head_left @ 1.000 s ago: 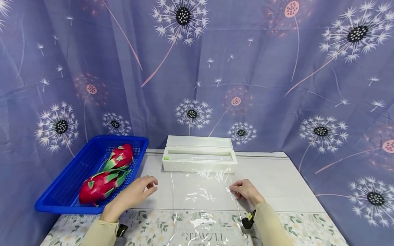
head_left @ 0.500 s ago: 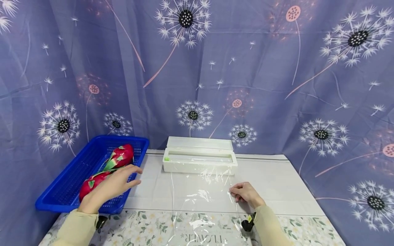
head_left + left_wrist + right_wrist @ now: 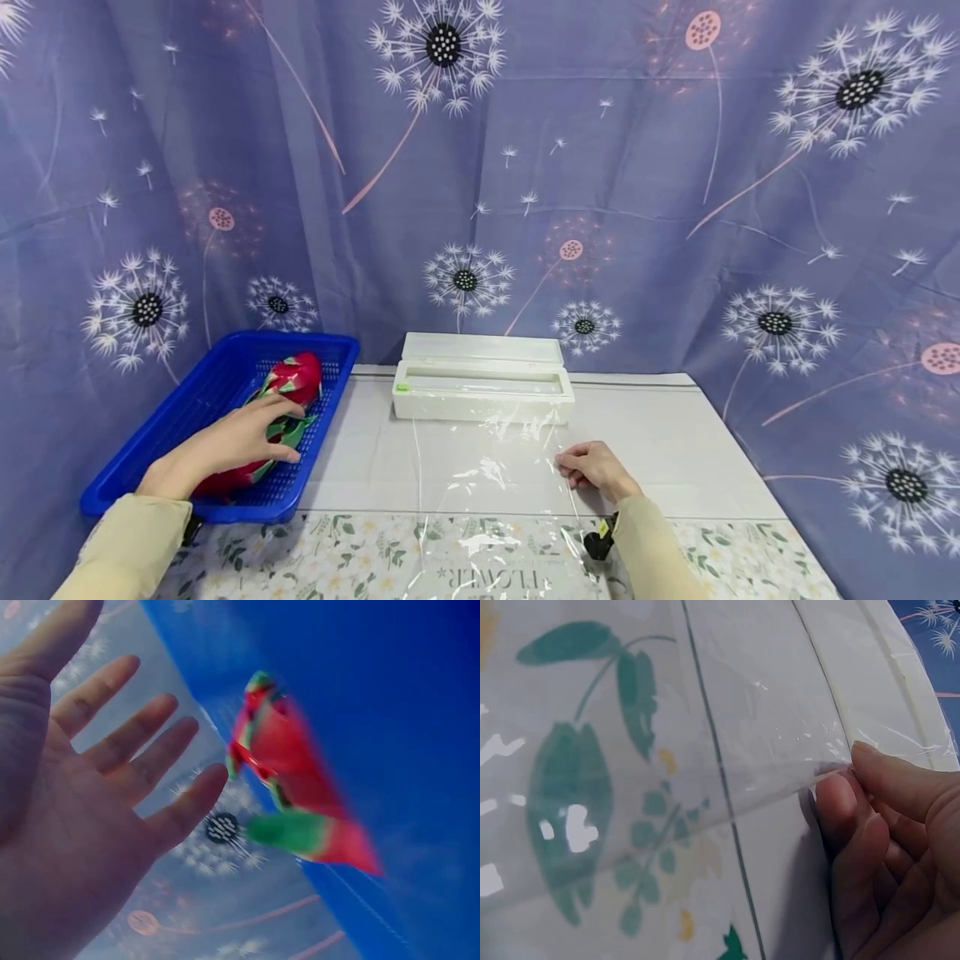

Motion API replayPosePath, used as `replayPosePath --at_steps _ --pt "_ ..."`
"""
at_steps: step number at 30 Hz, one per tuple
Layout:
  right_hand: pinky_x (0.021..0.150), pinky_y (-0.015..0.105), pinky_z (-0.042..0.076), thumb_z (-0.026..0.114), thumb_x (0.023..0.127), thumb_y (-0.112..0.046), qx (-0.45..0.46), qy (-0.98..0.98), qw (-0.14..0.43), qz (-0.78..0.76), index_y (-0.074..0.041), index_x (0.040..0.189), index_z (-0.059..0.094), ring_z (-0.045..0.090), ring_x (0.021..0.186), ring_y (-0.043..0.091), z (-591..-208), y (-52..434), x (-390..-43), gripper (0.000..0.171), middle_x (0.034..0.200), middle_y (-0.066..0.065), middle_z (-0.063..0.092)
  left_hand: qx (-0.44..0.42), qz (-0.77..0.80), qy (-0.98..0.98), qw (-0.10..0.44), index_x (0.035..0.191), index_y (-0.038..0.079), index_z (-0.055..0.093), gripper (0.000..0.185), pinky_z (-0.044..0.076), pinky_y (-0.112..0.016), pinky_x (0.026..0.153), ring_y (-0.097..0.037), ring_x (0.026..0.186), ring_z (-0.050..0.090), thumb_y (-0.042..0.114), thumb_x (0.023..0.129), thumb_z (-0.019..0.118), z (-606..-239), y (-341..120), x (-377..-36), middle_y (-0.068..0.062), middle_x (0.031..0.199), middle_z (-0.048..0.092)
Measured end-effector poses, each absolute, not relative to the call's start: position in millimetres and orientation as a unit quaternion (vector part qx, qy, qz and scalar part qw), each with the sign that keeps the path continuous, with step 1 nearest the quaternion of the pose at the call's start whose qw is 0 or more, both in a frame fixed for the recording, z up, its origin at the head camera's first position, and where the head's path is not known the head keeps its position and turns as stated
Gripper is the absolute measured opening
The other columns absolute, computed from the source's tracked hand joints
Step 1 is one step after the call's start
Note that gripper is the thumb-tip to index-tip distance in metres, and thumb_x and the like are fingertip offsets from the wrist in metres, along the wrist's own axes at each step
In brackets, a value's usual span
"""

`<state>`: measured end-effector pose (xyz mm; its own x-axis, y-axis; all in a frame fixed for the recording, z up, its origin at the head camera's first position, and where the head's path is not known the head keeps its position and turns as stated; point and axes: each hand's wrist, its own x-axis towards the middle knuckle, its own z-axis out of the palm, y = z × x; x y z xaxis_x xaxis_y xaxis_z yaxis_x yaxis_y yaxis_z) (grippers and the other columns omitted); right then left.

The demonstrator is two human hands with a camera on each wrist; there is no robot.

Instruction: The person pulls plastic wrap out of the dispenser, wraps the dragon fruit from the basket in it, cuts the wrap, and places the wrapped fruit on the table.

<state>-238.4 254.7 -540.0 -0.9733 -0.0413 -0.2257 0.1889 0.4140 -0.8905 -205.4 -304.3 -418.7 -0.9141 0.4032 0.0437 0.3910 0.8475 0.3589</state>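
Over the blue basket (image 3: 187,400), my left hand (image 3: 232,437) hovers with spread fingers and holds nothing. Below it lie two red dragon fruits with green scales: the near dragon fruit (image 3: 225,482) is partly hidden by the hand, while the far dragon fruit (image 3: 300,377) shows more fully. In the left wrist view a dragon fruit (image 3: 289,757) looks blurred, apart from the palm. My right hand (image 3: 596,468) pinches the right edge of clear plastic wrap (image 3: 487,475) between thumb and finger. That sheet stretches from the white wrap dispenser (image 3: 480,407) toward the table's front.
The dispenser's lid (image 3: 483,347) stands raised at the back of the table. A light tablecloth (image 3: 660,442) with a floral front band covers the table. Purple dandelion-print curtains (image 3: 645,167) close in the back and both sides.
My left hand has moved left from beside the plastic wrap to over the basket and its dragon fruits. The right hand keeps its pinch on the wrap's edge, almost still.
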Motion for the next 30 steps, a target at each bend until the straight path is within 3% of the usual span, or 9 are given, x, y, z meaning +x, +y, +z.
replayPosePath --at_steps 4,7,11,14,18,22,26,30 --pt "0.049 0.023 0.043 0.069 0.091 -0.013 0.048 0.837 0.102 -0.535 0.001 0.086 0.07 0.057 0.052 0.011 -542.1 252.9 -239.1 0.015 0.067 0.002 0.063 0.196 0.189 0.962 0.028 0.125 0.01 0.061 0.066 0.045 -0.062 0.086 -0.053 0.124 0.042 0.048 0.075 0.081 -423.6 -315.8 -204.8 -0.032 0.141 0.04" --pt "0.049 0.024 0.044 0.069 0.091 -0.012 0.047 0.837 0.102 -0.535 0.002 0.085 0.07 0.057 0.052 0.011 -541.6 253.1 -238.3 0.015 0.067 0.003 0.062 0.191 0.207 0.958 0.051 0.128 0.007 0.058 0.07 0.049 -0.051 0.078 -0.039 0.098 0.059 0.046 0.075 0.081 -425.8 -322.2 -206.3 -0.03 0.138 0.042" --pt "0.05 0.023 0.044 0.069 0.091 -0.011 0.043 0.835 0.103 -0.539 0.002 0.085 0.07 0.057 0.052 0.011 -539.7 253.4 -238.3 0.014 0.067 0.003 0.062 0.186 0.222 0.955 0.063 0.131 0.005 0.055 0.076 0.045 -0.04 0.07 -0.017 0.072 0.05 0.049 0.075 0.081 -428.4 -328.9 -206.4 -0.022 0.128 0.049" --pt "0.05 0.023 0.045 0.068 0.091 -0.01 0.041 0.833 0.104 -0.542 0.002 0.085 0.07 0.056 0.052 0.011 -539.0 253.3 -238.4 0.014 0.067 0.004 0.062 0.186 0.213 0.958 0.042 0.129 0.006 0.058 0.076 0.048 -0.048 0.078 -0.029 0.091 0.057 0.053 0.074 0.08 -430.3 -333.0 -206.2 -0.021 0.127 0.051" --pt "0.05 0.023 0.045 0.068 0.091 -0.01 0.044 0.832 0.106 -0.543 0.002 0.085 0.07 0.056 0.052 0.011 -538.8 252.3 -239.0 0.013 0.066 0.003 0.062 0.175 0.187 0.967 0.013 0.128 0.006 0.06 0.076 0.038 -0.069 0.085 -0.05 0.118 0.044 0.054 0.073 0.08 -433.0 -337.7 -205.4 -0.026 0.13 0.049" --pt "0.05 0.022 0.044 0.068 0.091 -0.01 0.043 0.832 0.105 -0.543 0.002 0.085 0.07 0.056 0.052 0.01 -538.6 252.1 -238.8 0.013 0.066 0.003 0.062 0.164 0.19 0.967 0.036 0.131 0.003 0.056 0.078 0.036 -0.072 0.083 -0.054 0.119 0.041 0.047 0.072 0.083 -436.3 -344.2 -205.5 -0.029 0.131 0.046" --pt "0.049 0.021 0.045 0.068 0.091 -0.01 0.039 0.832 0.104 -0.544 0.002 0.086 0.07 0.056 0.052 0.01 -538.3 253.1 -237.3 0.014 0.067 0.003 0.062 0.158 0.225 0.958 0.081 0.136 -0.004 0.048 0.085 0.046 -0.061 0.083 -0.052 0.115 0.044 0.039 0.073 0.085 -441.2 -352.2 -205.4 -0.032 0.13 0.041" --pt "0.05 0.021 0.045 0.068 0.091 -0.012 0.034 0.83 0.107 -0.547 0.003 0.087 0.07 0.057 0.053 0.01 -538.9 254.6 -236.6 0.015 0.068 0.003 0.063 0.149 0.239 0.955 0.088 0.136 -0.007 0.045 0.088 0.051 -0.052 0.077 -0.045 0.104 0.052 0.033 0.071 0.088 -444.9 -358.0 -207.4 -0.035 0.127 0.04"
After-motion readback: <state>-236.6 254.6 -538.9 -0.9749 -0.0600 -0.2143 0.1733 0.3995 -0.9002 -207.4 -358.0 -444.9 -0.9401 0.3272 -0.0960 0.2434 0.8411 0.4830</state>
